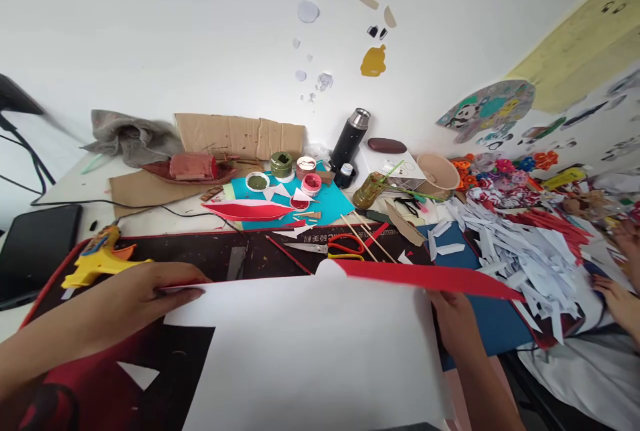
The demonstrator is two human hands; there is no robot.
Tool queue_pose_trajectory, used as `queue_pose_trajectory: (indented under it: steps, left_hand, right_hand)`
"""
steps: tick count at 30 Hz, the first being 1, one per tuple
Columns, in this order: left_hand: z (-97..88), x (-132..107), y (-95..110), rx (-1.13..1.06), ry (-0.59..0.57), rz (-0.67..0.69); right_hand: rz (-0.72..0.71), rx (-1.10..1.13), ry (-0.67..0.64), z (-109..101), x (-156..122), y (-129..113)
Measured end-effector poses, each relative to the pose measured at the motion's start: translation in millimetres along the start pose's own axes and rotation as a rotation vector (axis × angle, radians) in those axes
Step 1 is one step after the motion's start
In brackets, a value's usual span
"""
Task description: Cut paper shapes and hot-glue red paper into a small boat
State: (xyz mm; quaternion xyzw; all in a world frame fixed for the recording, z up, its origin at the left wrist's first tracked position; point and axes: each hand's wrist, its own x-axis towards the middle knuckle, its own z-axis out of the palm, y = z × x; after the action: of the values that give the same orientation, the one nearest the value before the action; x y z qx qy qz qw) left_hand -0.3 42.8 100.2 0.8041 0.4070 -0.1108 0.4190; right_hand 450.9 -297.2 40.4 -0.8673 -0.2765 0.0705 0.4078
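I hold a large paper sheet (pixel 310 351), white on the side facing me and red on its folded-over far edge. My left hand (pixel 135 297) pinches the sheet's upper left corner, fingers closed on it. At the right edge, my right hand (pixel 453 324) grips the sheet under the red fold, partly hidden by the paper. The sheet lies over a dark cutting mat (pixel 220 254).
A yellow glue gun (pixel 100 259) lies left on the mat. Red-handled scissors (pixel 335 249), wooden sticks and paint pots (pixel 283 167) sit beyond the sheet. A heap of white and red paper strips (pixel 520 251) fills the right. Another person's hands (pixel 620 284) are at the far right.
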Motion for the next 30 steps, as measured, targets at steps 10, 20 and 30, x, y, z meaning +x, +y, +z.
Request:
queue_pose_trajectory:
  steps: [10,20,30]
  left_hand:
    - [19.4,11.5,-5.7,0.277,0.037,0.059]
    - [23.1,5.2,-7.9,0.330,0.069,0.158]
    - [22.4,35.7,-12.1,0.342,0.287,0.186]
  right_hand:
    - [0.155,0.002,-0.015,3.8,8.6,-32.6]
    - [0.123,0.119,0.432,6.5,4.4,-29.0]
    - [0.027,0.203,0.353,25.9,9.6,-46.1]
